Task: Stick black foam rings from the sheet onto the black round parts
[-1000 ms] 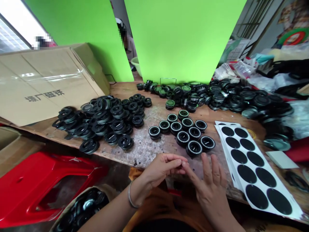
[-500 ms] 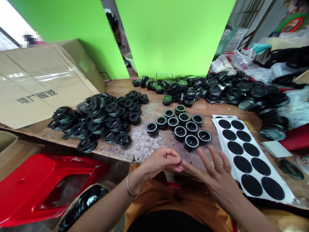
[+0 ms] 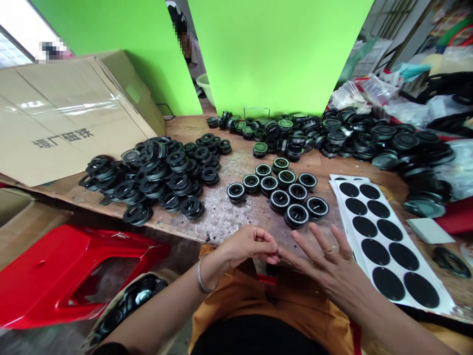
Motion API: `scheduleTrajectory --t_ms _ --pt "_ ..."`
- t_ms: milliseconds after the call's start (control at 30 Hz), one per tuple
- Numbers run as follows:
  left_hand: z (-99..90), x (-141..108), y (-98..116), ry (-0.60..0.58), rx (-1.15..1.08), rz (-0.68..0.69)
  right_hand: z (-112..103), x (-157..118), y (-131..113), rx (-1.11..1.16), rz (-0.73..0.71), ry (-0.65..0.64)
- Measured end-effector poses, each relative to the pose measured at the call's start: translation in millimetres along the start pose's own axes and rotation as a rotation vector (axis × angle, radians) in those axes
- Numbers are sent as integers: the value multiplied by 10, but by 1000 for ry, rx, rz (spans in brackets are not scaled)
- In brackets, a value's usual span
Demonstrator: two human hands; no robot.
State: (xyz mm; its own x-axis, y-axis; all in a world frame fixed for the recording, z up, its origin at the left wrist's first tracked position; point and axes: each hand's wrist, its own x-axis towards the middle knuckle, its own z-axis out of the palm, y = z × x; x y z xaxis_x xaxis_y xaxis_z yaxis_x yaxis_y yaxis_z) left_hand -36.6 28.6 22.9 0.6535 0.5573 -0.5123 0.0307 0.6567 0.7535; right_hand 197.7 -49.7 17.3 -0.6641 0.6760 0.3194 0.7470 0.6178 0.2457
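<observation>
My left hand (image 3: 253, 246), with a bangle on its wrist, is closed in a pinch over the table's front edge. Its fingertips meet the tip of the leftmost digit of my right hand (image 3: 325, 261); anything small between them is hidden. The right hand is palm down, its other fingers spread apart. Just beyond the hands stand several round black parts with pale rings (image 3: 296, 214). Right of my right hand lie white sheets (image 3: 373, 239) bearing black round stickers.
A heap of black ring-shaped parts (image 3: 155, 167) covers the table's left side, before a cardboard box (image 3: 74, 118). More round black parts (image 3: 295, 135) line the back below a green panel (image 3: 273, 54). A red stool (image 3: 44, 276) stands lower left. Behind the panels a person is partly visible.
The view has shifted slightly, so the table's things appear a little further right and higher. The right hand's spread fingers have moved slightly; the fingertips of both hands still meet.
</observation>
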Motion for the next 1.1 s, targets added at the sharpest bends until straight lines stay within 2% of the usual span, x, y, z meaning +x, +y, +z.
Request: scheduleTrajectory --t_ms 200,333,500,700,867,1100 --pt "-12 37 -42 44 95 -56 -52 59 29 2 -111 -43" --pt "-55 47 -68 15 104 -90 -45 64 35 0 -140 -27" --pt "-76 39 -111 -51 47 -117 -35 49 9 2 -110 -34" --pt "-97 -4 -78 -129 -128 -129 18 1 -10 43 -35 24" --pt "-139 -29 -70 -73 -141 -92 67 -95 -11 66 42 43" --pt "-38 10 -110 -49 -127 -29 15 -63 -39 111 41 48"
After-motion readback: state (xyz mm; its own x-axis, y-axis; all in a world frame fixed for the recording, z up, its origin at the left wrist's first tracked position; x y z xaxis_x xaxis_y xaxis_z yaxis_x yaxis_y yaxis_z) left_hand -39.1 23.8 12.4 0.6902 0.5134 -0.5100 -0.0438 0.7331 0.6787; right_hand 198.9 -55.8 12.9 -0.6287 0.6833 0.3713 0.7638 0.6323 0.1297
